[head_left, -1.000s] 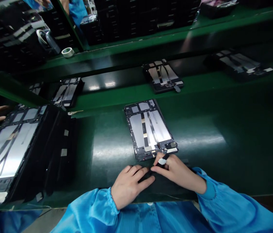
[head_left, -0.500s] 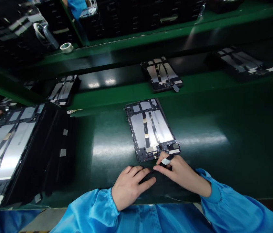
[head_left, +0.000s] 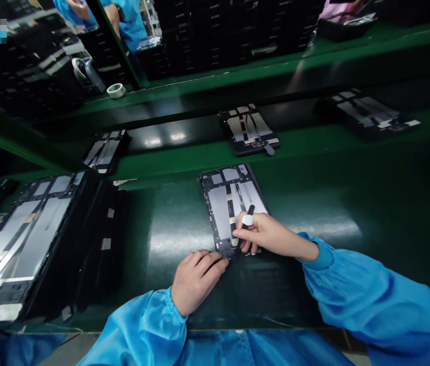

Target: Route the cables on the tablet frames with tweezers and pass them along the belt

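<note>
An opened tablet (head_left: 224, 201) lies back-up on the green bench in front of me, its silver shields and flat cables showing. My right hand (head_left: 262, 235) rests on its near end, fingers pinched round a thin black tool (head_left: 249, 211) with a white band on it. My left hand (head_left: 196, 277) lies on the bench at the tablet's near left corner, fingers curled and touching its edge, nothing visibly in it.
A stack of opened tablets in black trays (head_left: 27, 239) fills the left. More tablets sit on the conveyor behind: left (head_left: 105, 150), middle (head_left: 248, 130), right (head_left: 367, 112). A tape roll (head_left: 116, 90) lies on the far shelf, where another person in blue stands.
My right hand has moved forward onto the tablet's lower end with the tool. My left hand has shifted up to the tablet's corner. The other person's hand at the left edge is gone.
</note>
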`<state>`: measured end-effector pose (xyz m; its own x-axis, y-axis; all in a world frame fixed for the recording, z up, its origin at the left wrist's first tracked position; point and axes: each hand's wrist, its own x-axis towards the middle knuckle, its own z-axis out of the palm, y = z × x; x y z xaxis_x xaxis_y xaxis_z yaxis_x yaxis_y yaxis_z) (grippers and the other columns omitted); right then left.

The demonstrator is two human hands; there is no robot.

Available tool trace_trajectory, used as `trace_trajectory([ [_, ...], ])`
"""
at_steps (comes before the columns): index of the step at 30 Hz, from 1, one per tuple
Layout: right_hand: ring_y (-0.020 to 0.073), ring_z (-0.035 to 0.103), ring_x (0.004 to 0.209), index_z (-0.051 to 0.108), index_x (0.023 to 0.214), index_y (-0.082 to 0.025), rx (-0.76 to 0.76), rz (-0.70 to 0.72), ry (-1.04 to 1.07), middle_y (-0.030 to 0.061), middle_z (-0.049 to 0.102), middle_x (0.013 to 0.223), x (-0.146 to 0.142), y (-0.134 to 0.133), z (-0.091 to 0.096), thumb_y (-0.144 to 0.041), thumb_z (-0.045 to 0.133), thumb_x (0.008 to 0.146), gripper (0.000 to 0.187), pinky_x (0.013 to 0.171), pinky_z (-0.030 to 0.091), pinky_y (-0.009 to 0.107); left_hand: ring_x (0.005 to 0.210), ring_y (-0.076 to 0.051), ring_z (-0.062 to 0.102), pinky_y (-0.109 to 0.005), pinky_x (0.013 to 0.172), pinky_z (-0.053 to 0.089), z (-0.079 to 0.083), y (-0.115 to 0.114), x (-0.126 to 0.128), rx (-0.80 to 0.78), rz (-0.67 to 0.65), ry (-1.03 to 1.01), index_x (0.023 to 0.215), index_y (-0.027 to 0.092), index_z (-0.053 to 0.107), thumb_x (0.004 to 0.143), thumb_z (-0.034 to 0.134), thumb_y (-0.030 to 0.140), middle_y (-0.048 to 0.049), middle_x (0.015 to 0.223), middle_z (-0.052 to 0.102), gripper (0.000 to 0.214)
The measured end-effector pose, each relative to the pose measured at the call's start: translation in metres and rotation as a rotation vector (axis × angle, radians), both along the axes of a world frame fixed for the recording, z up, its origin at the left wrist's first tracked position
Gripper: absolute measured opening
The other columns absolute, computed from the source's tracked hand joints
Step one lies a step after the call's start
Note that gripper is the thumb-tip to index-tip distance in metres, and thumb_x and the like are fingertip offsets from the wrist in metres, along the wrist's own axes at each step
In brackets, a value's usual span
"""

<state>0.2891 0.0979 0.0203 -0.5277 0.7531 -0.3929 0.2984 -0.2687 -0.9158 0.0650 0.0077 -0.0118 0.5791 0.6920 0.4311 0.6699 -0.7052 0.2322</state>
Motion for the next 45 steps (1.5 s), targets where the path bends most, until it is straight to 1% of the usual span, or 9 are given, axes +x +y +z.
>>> trace_trajectory([
  [5,0.0175,0.071,0.058,0.058,0.081,-0.018,0.018,0.032,-0.005,0.0021,0.070,0.064,-0.005,0.002,-0.011,-0.039,0.063,0.085,0.022,0.045,0.055,0.022,0.091,-0.017,0.059,-0.030,0.078,0.047,-0.007,0.000,-0.001,0.020,-0.001,-0.010,0.113,0.017,0.063,0.093,0.061,0.015,-0.0031,0.106,0.071,0.020],
  [11,0.0162,0.071,0.055,0.060,0.080,-0.016,0.015,0.046,-0.030,0.0037,0.071,0.063,-0.006,0.002,-0.009,-0.035,0.064,0.085,0.020,0.044,0.053,0.020,0.091,-0.017,0.060,-0.029,0.078,0.048,-0.006,0.000,0.000,0.020,0.012,-0.017,0.113,0.017,0.064,0.094,0.059,0.016,-0.0045,0.105,0.071,0.020],
  [22,0.0175,0.072,0.057,0.060,0.078,-0.017,-0.001,0.046,-0.052,0.0037,0.070,0.062,-0.007,0.001,-0.007,-0.036,0.065,0.083,0.020,0.045,0.054,0.022,0.092,-0.018,0.058,-0.030,0.078,0.046,-0.005,0.000,0.000,0.008,0.001,-0.029,0.113,0.016,0.064,0.094,0.059,0.015,-0.0037,0.106,0.071,0.019],
  [29,0.0176,0.071,0.056,0.059,0.079,-0.018,-0.013,0.047,-0.055,0.0021,0.069,0.061,-0.009,0.001,-0.004,-0.036,0.065,0.083,0.020,0.047,0.055,0.024,0.093,-0.020,0.058,-0.031,0.070,0.042,0.003,-0.004,0.001,0.105,0.002,0.160,0.124,0.019,0.063,0.101,0.040,0.012,-0.0059,0.110,0.068,0.033],
  [32,0.0185,0.071,0.059,0.057,0.080,-0.020,0.025,-0.030,-0.024,0.0012,0.068,0.063,-0.001,-0.001,-0.005,-0.037,0.064,0.084,0.019,0.046,0.055,0.024,0.092,-0.020,0.058,-0.031,0.069,0.042,0.006,-0.004,0.003,0.100,0.018,0.178,0.122,0.018,0.064,0.101,0.037,0.012,-0.0061,0.109,0.068,0.034],
  [35,0.0185,0.069,0.060,0.057,0.080,-0.021,0.128,-0.128,-0.034,0.0005,0.066,0.064,0.013,-0.008,-0.005,-0.039,0.062,0.087,0.020,0.046,0.053,0.025,0.092,-0.020,0.057,-0.031,0.071,0.042,0.005,-0.003,0.004,0.087,0.019,0.167,0.121,0.019,0.064,0.102,0.036,0.013,-0.0060,0.108,0.067,0.035],
  [40,0.0167,0.065,0.057,0.061,0.082,-0.022,0.279,-0.087,-0.141,-0.0009,0.065,0.064,0.027,-0.020,-0.004,-0.038,0.061,0.090,0.019,0.049,0.049,0.026,0.094,-0.020,0.057,-0.031,0.074,0.043,0.000,-0.003,0.003,0.059,0.021,0.149,0.123,0.020,0.063,0.102,0.037,0.013,-0.0066,0.109,0.066,0.034],
  [43,0.0170,0.066,0.060,0.061,0.081,-0.022,0.314,-0.081,-0.139,-0.0010,0.066,0.066,0.026,-0.022,-0.006,-0.038,0.061,0.091,0.019,0.053,0.049,0.027,0.098,-0.021,0.057,-0.031,0.076,0.044,-0.003,-0.004,0.002,0.043,0.026,0.140,0.124,0.020,0.062,0.101,0.040,0.012,-0.0075,0.111,0.066,0.033],
  [45,0.0173,0.067,0.061,0.061,0.081,-0.022,0.297,-0.098,-0.107,-0.0012,0.067,0.065,0.025,-0.022,-0.008,-0.037,0.061,0.091,0.019,0.054,0.049,0.027,0.101,-0.022,0.057,-0.032,0.078,0.045,-0.004,-0.005,0.002,0.039,0.028,0.129,0.125,0.020,0.062,0.099,0.043,0.011,-0.0082,0.115,0.065,0.032],
])
